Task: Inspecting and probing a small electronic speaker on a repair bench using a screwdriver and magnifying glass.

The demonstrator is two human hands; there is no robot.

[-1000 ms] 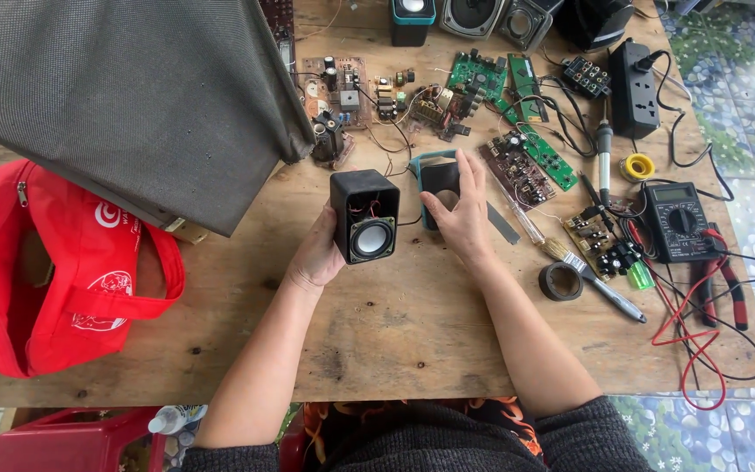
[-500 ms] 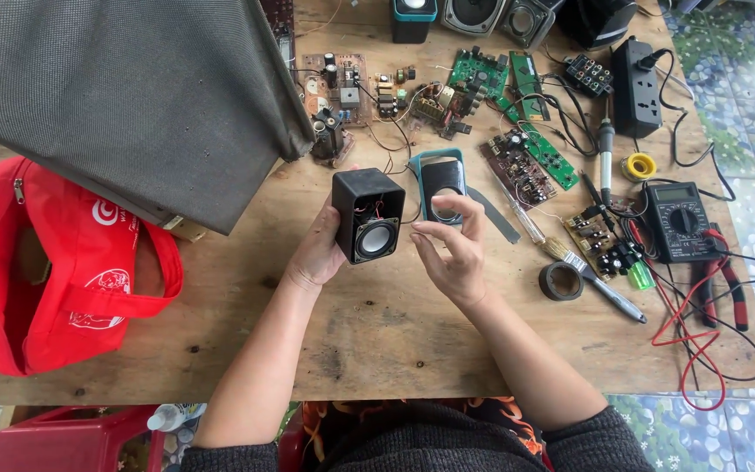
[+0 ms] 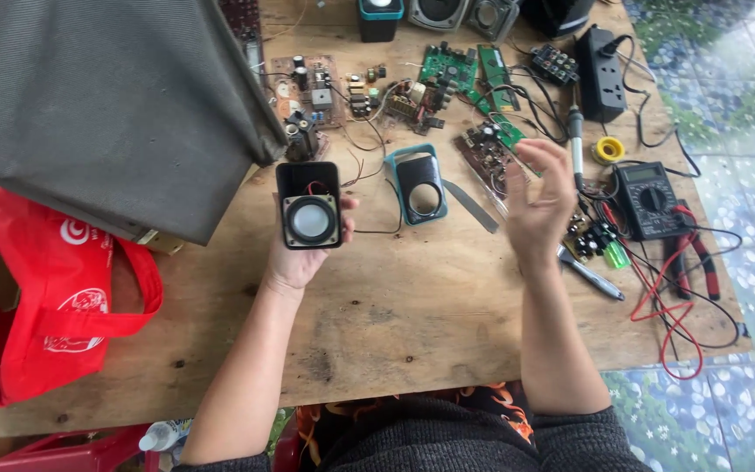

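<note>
My left hand (image 3: 301, 259) holds a small black speaker box (image 3: 309, 206) upright above the wooden table (image 3: 412, 306), its round driver facing me and its top open, with a red wire inside. A thin wire runs from it to a teal-rimmed front cover (image 3: 418, 185) lying flat on the table just to its right. My right hand (image 3: 538, 197) is raised over the table's right half, empty, fingers spread, above a metal tool (image 3: 589, 273) and near a green circuit board (image 3: 493, 140).
A large grey fabric-covered panel (image 3: 107, 105) fills the upper left. A red bag (image 3: 45, 297) hangs at the left edge. Circuit boards (image 3: 447, 63), a soldering iron (image 3: 575, 140), a solder roll (image 3: 608, 149), a power strip (image 3: 599, 61) and a multimeter (image 3: 648, 199) with red leads crowd the back and right.
My right hand let go of the teal-rimmed cover and moved right, opening. My left hand tilted the speaker box so its driver faces up toward me.
</note>
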